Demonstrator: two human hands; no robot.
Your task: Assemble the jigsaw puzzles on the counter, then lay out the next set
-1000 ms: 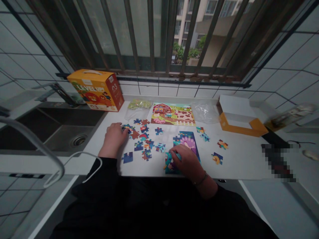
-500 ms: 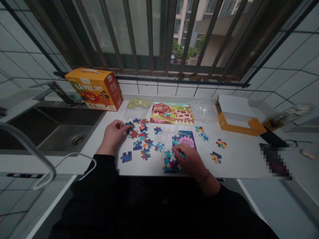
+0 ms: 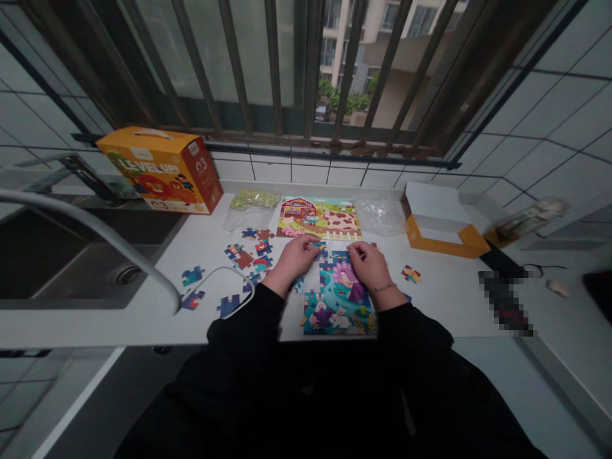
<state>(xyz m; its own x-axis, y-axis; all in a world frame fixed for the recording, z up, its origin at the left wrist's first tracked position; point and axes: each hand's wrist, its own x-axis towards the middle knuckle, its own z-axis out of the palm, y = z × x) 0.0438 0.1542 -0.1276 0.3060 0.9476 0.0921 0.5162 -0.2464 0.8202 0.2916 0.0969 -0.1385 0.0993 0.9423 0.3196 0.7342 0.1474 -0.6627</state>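
Left hand (image 3: pixel 294 256) pinches a puzzle piece (image 3: pixel 320 245) (fingers curled), right hand (image 3: pixel 368 266) rests on the jigsaw (image 3: pixel 337 303)

A jigsaw puzzle (image 3: pixel 337 306) lies on the countertop (image 3: pixel 430 312), right of the sink (image 3: pixel 62 268).

White tiled walls (image 3: pixel 559 121) flank a barred window (image 3: pixel 248 64); below, a white countertop (image 3: pixel 440 312) meets a steel sink (image 3: pixel 62 268).
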